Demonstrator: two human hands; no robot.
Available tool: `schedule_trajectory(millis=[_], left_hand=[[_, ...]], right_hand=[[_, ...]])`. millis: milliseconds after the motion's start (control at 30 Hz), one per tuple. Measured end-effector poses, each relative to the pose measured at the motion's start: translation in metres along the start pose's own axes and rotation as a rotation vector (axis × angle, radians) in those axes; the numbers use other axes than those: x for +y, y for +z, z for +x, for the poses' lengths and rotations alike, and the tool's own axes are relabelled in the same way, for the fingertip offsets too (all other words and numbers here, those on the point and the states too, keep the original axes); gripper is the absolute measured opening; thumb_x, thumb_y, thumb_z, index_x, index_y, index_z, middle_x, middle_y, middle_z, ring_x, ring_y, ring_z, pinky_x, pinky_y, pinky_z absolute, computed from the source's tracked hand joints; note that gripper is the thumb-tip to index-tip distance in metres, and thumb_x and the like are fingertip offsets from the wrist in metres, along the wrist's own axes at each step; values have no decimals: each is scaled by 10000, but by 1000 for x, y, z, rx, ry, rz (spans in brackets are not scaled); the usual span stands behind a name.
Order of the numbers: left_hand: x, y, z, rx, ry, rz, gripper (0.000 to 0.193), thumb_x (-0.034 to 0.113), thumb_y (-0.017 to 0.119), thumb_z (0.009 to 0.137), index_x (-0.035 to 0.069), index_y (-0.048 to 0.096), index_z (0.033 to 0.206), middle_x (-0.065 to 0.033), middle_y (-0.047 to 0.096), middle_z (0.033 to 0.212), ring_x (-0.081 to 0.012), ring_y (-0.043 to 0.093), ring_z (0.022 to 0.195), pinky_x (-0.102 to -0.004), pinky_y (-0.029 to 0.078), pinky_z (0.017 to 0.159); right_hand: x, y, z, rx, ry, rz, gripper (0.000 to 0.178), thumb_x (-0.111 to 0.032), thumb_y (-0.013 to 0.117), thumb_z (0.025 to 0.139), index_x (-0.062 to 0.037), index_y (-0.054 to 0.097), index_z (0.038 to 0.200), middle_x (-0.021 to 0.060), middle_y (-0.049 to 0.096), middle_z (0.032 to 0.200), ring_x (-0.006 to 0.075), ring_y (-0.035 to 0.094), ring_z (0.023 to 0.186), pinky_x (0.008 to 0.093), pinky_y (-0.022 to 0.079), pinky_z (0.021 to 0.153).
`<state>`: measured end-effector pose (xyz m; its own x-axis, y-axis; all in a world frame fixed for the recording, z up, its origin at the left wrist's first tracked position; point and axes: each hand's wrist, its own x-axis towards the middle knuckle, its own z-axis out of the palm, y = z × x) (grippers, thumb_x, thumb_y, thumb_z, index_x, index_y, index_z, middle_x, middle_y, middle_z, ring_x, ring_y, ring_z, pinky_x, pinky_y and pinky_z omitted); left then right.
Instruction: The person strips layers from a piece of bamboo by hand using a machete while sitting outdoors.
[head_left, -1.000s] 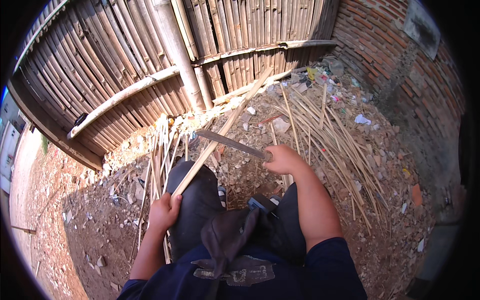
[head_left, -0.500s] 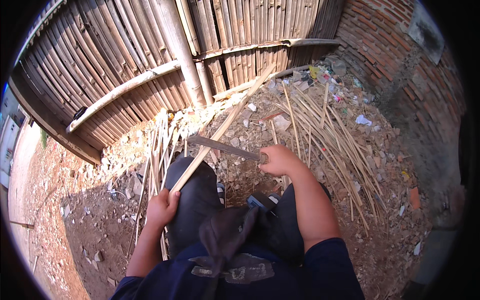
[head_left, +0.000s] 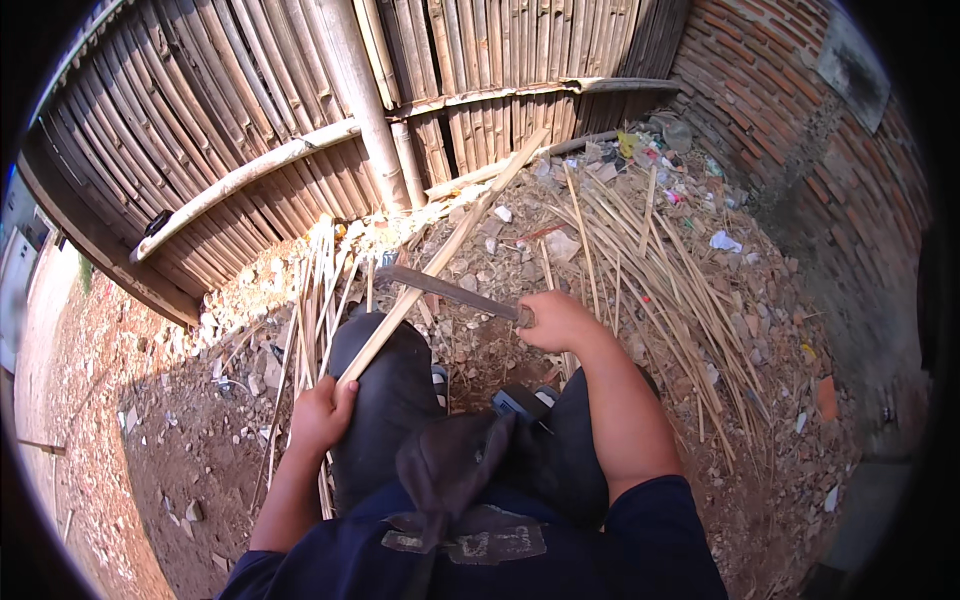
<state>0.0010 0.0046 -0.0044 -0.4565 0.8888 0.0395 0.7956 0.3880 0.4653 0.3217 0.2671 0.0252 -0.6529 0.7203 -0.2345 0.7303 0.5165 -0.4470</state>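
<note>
Head view: blade point(head_left: 455, 291) shifted slightly left versus a second ago, still crossing the pale strip point(head_left: 460, 237) beyond the left knee point(head_left: 400, 365); contact unclear. Left hand point(head_left: 322, 415): fingers closed round strip's near end. Right hand point(head_left: 558, 322): fingers round blade's handle. Strip work seemingly ongoing.

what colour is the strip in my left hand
The strip is pale tan, clearest in the head view.

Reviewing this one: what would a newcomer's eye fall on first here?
Probably the long blade in the right hand, crossing the pale strip that the left hand holds over the left knee. Next, likely, the loose strips on the ground at right and the slatted fence ahead.
</note>
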Motion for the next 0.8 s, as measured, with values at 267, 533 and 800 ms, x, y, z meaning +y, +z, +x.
schedule_trajectory(millis=[267, 533, 800], left_hand=[[-1, 3, -1, 23, 10, 24, 506, 468, 621, 979, 20, 556, 752, -252, 611, 640, -471, 633, 638, -550, 485, 606], [-1, 3, -2, 33, 18, 20, 515, 466, 620, 981, 19, 550, 734, -253, 599, 633, -471, 625, 633, -554, 473, 601], [0, 2, -2, 21, 10, 15, 521, 469, 610, 985, 14, 553, 736, -257, 607, 646, -473, 628, 648, -555, 479, 622]], right_hand=[[39, -8, -6, 185, 73, 103, 448, -277, 769, 766, -72, 724, 1162, 219, 729, 1013, 382, 699, 982, 451, 551, 877], [33, -3, -3, 161, 123, 128, 467, -277, 759, 783, -44, 709, 1185, 235, 724, 1061, 392, 694, 1016, 450, 548, 904], [12, -3, -2, 6, 31, 82, 516, -299, 760, 779, -50, 696, 1226, 211, 719, 1125, 381, 686, 1055, 454, 542, 924]])
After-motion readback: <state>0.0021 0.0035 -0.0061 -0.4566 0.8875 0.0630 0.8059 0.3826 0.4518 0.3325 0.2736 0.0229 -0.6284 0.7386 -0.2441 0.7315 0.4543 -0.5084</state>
